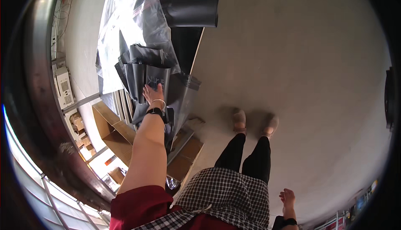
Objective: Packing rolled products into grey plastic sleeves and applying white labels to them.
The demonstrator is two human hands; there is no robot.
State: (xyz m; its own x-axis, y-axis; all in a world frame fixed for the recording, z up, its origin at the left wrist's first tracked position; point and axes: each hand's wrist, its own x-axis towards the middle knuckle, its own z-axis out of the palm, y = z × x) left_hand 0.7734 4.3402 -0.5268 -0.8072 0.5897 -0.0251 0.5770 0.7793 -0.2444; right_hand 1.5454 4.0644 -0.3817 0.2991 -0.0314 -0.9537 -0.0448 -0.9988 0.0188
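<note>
Folded, glossy black plastic bags (pixel 138 77) are touched by the part-spread left grip (pixel 154 94); pinch can't be told. Bags are laid mostly ahead of it, lengthwise. Right grip (pixel 287 196) is half-open, seemingly empty, farther off.

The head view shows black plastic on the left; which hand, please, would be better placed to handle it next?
Probably the left hand: it reaches onto the black plastic, apparently touching it, while the right hand hangs away at lower right.
</note>
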